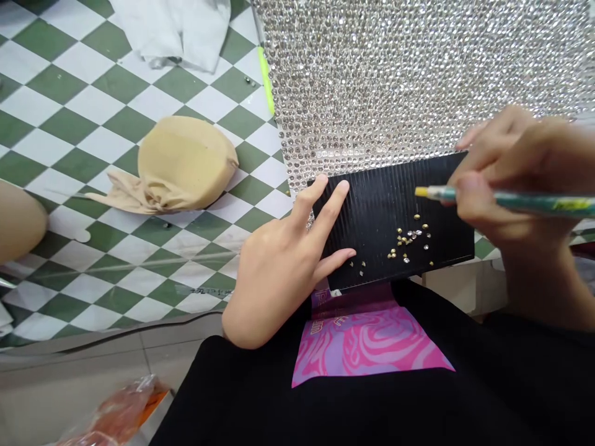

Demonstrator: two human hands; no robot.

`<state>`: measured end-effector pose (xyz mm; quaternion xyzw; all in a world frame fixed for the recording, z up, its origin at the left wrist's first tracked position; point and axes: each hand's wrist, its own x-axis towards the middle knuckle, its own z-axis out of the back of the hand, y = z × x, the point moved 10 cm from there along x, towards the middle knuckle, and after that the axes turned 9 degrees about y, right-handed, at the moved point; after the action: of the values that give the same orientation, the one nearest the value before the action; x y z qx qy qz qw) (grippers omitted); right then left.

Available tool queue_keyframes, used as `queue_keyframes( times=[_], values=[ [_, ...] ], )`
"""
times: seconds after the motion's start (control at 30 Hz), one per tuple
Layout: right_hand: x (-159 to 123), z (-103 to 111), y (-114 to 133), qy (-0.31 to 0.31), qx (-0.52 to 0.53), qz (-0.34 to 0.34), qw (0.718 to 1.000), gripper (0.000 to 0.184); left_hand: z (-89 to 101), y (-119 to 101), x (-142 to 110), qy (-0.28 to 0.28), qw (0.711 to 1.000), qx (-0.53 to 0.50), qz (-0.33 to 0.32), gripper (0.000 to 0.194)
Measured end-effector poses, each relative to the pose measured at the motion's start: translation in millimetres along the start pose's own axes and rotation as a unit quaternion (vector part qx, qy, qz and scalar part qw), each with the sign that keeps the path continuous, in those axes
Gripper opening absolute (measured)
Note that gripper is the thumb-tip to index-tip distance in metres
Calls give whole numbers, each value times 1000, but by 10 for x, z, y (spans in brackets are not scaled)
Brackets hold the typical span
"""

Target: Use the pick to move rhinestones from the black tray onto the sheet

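Observation:
My left hand rests on the left end of a black ridged tray, its fingers stretched out and apart. Several loose rhinestones, some gold-backed and some clear, lie scattered on the tray's lower right part. My right hand is closed around a green rhinestone picker pencil, held nearly level above the tray's right side. The pencil's yellow tip points left and touches no stone that I can see. Beyond the tray spreads a sheet densely covered with silvery rhinestones, its near edge partly behind the tray.
A beige cloth-wrapped pad sits on the green-and-white checkered tabletop. White cloth lies at the back, near a bright green strip. A pink-purple patterned sheet hangs over my lap. Plastic-wrapped things stand below the table.

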<state>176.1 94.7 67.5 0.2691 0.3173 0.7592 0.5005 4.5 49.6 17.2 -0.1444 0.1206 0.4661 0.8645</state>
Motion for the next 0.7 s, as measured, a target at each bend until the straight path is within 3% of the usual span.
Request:
queue_keyframes(
  times=[0.1,0.2,0.5,0.7],
  values=[
    [-330,46,0,-35,-54,66,996,31,20,-10,-2,-11,1000,4,-5,65],
    [-508,44,-98,-74,-25,84,993,31,32,-15,-7,-18,1000,3,-8,66],
    [-531,-34,-173,-52,-6,98,994,31,10,1,5,-6,1000,-9,-1,66],
    [-516,-72,-93,-40,-18,122,992,28,61,-28,-6,-48,999,9,-18,67]
  ],
)
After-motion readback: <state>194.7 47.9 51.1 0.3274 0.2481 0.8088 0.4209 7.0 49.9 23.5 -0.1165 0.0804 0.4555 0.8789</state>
